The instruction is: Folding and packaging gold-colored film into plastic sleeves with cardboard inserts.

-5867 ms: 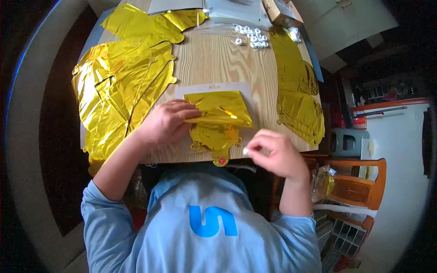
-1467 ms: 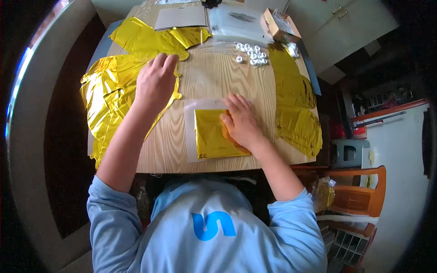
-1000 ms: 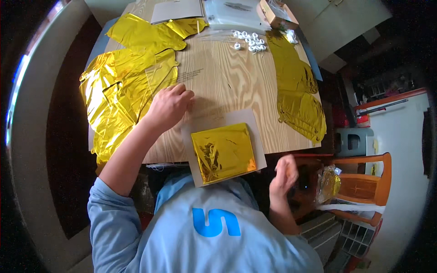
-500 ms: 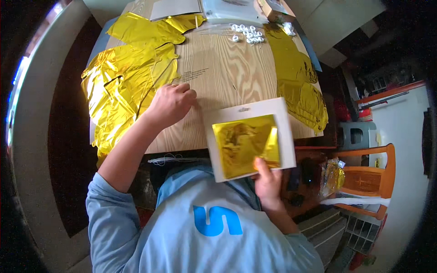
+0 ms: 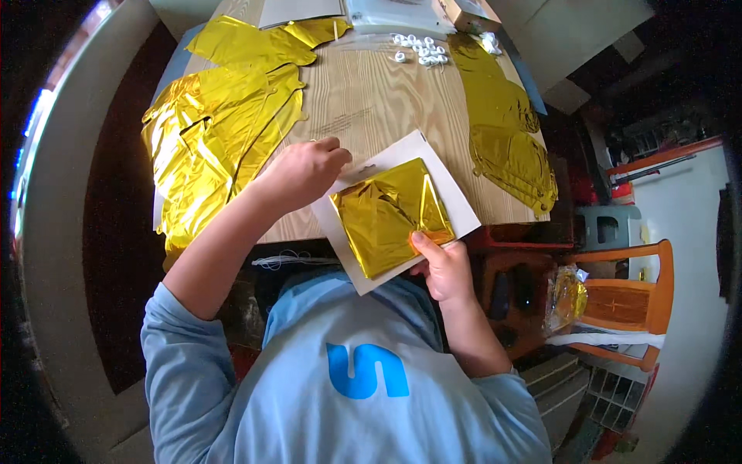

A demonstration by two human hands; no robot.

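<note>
Folded foil (image 5: 390, 216) lies on a card (image 5: 452, 198) over the tabletop's (image 5: 386, 104) near edge, foil sheets (image 5: 224, 139) along the left and right.

hands (image 5: 447, 271): 2 | held card (image 5: 447, 189): 1 | held folded foil (image 5: 386, 213): 1 | white rolls (image 5: 432, 59): roughly 12 | carton (image 5: 468, 17): 1

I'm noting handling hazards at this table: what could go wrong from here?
The folded gold foil might slip off its white card, since the right hand grips only along one edge. The card's lower part juts past the near edge of the table, so a drop could miss it. The left forearm crosses over loose gold sheets and might drag them.
</note>
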